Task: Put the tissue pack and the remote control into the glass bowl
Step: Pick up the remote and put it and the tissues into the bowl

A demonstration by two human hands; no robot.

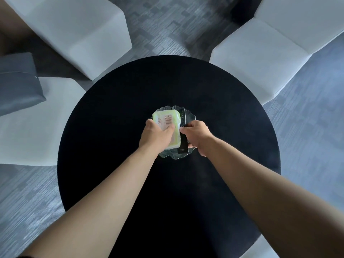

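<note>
Over the bowl [175,157], left hand [155,135] clutches the pack [167,118], right hand [198,135] pinches the remote [183,144]; crowded together, either could tip out on release.

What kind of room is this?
Probably a lounge or waiting area: pale cushioned seats ring a low round black table on grey patterned carpet.

One glass bowl [174,156], one tissue pack [166,118], one remote control [182,144], two hands, one round black table [167,192], four pale seats, one grey cushion [18,84].
</note>
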